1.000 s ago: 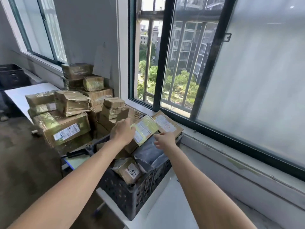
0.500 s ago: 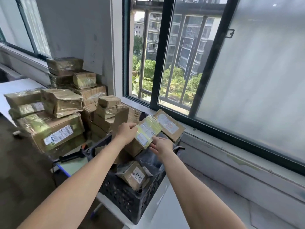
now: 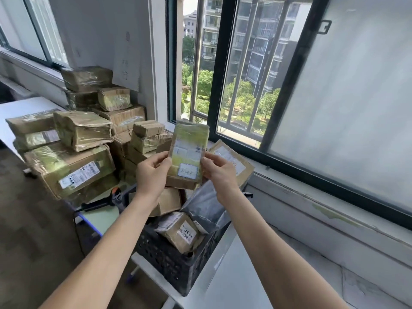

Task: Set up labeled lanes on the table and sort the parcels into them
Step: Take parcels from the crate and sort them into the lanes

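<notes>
A small taped cardboard parcel (image 3: pixel 188 152) with white labels stands upright in the air above a black crate (image 3: pixel 165 259). My left hand (image 3: pixel 151 172) grips its left edge and my right hand (image 3: pixel 219 170) grips its right edge. The crate sits on the corner of a white table (image 3: pixel 223 284). Inside it lie a brown parcel marked with handwritten digits (image 3: pixel 180 233), a grey plastic mailer (image 3: pixel 207 204) and a flat brown parcel (image 3: pixel 231 159) leaning at the back.
A tall stack of taped cardboard parcels (image 3: pixel 78 152) fills the surface to the left, against the wall. A black and orange tool (image 3: pixel 107 200) lies below the stack. A windowsill and sliding window (image 3: pixel 312 152) run along the right.
Both hands have lifted the small parcel out of the crate and turned it upright, its label facing me. The view has shifted slightly.
</notes>
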A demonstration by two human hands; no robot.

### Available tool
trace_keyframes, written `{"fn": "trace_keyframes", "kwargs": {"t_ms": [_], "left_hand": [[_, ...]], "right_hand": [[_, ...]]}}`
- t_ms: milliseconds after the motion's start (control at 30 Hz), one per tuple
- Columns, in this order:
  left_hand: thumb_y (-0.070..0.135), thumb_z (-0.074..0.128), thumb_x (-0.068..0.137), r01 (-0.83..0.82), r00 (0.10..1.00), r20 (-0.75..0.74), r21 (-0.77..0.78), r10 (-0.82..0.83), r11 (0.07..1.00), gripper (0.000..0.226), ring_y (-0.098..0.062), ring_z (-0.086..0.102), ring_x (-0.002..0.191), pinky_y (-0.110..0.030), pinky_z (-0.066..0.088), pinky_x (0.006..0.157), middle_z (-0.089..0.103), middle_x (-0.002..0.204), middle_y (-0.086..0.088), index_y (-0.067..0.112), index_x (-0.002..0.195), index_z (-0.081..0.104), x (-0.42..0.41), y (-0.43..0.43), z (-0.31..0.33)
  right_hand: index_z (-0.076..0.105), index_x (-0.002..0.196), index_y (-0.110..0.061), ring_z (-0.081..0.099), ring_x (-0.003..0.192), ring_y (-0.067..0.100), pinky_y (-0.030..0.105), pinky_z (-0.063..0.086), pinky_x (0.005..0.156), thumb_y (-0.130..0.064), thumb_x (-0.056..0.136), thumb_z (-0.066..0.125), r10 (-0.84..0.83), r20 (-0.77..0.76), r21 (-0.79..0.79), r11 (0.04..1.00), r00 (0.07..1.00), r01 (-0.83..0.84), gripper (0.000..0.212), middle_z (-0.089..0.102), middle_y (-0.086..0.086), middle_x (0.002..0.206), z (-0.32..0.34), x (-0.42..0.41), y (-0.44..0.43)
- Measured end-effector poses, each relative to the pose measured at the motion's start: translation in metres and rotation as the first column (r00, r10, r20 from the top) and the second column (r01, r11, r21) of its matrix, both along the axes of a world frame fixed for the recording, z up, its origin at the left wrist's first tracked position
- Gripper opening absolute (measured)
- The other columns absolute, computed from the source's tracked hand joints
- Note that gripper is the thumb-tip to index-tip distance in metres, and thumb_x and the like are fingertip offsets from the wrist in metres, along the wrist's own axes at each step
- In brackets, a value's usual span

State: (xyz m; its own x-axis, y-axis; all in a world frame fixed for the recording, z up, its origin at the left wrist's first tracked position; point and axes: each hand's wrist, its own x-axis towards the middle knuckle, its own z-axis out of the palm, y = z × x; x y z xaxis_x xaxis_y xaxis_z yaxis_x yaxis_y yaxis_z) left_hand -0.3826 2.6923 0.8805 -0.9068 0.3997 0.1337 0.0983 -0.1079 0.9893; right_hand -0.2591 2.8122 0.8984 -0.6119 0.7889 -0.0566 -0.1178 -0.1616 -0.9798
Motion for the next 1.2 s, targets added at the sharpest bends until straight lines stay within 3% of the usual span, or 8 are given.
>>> {"fn": "trace_keyframes", "kwargs": {"t_ms": [133,333,467,567,767,900,1067,1200], "left_hand": [[0.018,0.073,0.086,0.074,0.997,-0.017,0.137,-0.072,0.988,0.02,-0.008,0.072,0.093,-0.022,0.058,0.076,0.077,0.096,0.01,0.033,0.098,0.074,0.025,0.008,0.023],[0.019,0.074,0.088,0.262,0.963,-0.108,0.15,-0.248,0.953,0.034,0.003,0.07,0.088,-0.013,0.055,0.071,0.075,0.093,0.02,0.017,0.122,0.07,0.063,0.039,0.058],[0.014,0.071,0.09,0.392,0.917,-0.136,0.132,-0.375,0.91,0.028,0.008,0.068,0.085,-0.011,0.055,0.069,0.073,0.088,0.029,0.03,0.113,0.068,0.098,0.059,0.061],[0.008,0.068,0.092,0.474,0.88,-0.102,0.144,-0.464,0.869,0.03,0.0,0.07,0.091,-0.02,0.056,0.079,0.076,0.099,0.013,0.034,0.106,0.069,0.122,0.074,0.056],[0.012,0.068,0.093,0.564,0.826,-0.077,0.108,-0.559,0.818,0.033,-0.009,0.072,0.096,-0.026,0.059,0.079,0.075,0.092,0.016,0.018,0.125,0.068,0.155,0.093,0.044],[0.014,0.069,0.092,0.603,0.797,-0.036,0.111,-0.603,0.79,0.03,-0.003,0.071,0.094,-0.022,0.059,0.078,0.076,0.097,0.018,0.035,0.114,0.068,0.173,0.097,0.036],[0.014,0.067,0.093,0.647,0.762,-0.012,0.075,-0.648,0.759,0.029,-0.01,0.071,0.102,-0.026,0.057,0.083,0.076,0.105,0.013,0.038,0.109,0.069,0.195,0.098,0.017],[0.016,0.07,0.092,0.678,0.734,0.016,0.04,-0.678,0.734,0.03,-0.006,0.07,0.1,-0.022,0.057,0.076,0.075,0.106,0.014,0.036,0.114,0.069,0.209,0.096,-0.008]], "right_hand": [[0.073,0.111,-0.01,0.074,0.09,0.018,0.03,0.061,0.077,-0.012,0.094,0.069,-0.056,-0.043,0.212,0.975,0.998,0.064,0.018,0.077,0.007,0.102,0.024,0.025,0.007],[0.074,0.107,-0.012,0.071,0.098,0.032,0.045,0.057,0.094,-0.005,0.09,0.071,-0.14,-0.097,0.377,0.911,0.985,0.166,0.019,0.077,0.01,0.103,0.047,0.086,0.026],[0.073,0.109,-0.009,0.071,0.095,0.026,0.042,0.058,0.093,-0.002,0.091,0.069,-0.206,-0.099,0.369,0.901,0.974,0.228,0.02,0.076,0.013,0.103,0.047,0.132,0.037],[0.072,0.113,-0.001,0.07,0.089,0.014,0.03,0.059,0.087,0.0,0.091,0.068,-0.246,-0.106,0.349,0.898,0.963,0.268,0.022,0.076,0.011,0.102,0.041,0.164,0.04],[0.073,0.111,-0.006,0.073,0.094,0.017,0.031,0.059,0.087,-0.003,0.092,0.068,-0.332,-0.094,0.354,0.87,0.939,0.343,0.02,0.077,0.007,0.103,0.028,0.208,0.045],[0.074,0.106,-0.018,0.073,0.093,0.015,0.026,0.059,0.081,-0.006,0.092,0.07,-0.368,-0.079,0.351,0.86,0.926,0.371,0.019,0.078,0.0,0.099,0.017,0.229,0.044],[0.075,0.108,-0.017,0.073,0.097,0.018,0.029,0.059,0.083,-0.006,0.092,0.069,-0.413,-0.072,0.328,0.85,0.908,0.412,0.02,0.078,0.0,0.102,-0.004,0.254,0.038],[0.075,0.109,-0.012,0.074,0.097,0.019,0.028,0.059,0.083,-0.006,0.091,0.07,-0.449,-0.074,0.255,0.855,0.891,0.452,0.02,0.078,0.003,0.102,-0.035,0.278,0.028]]}}
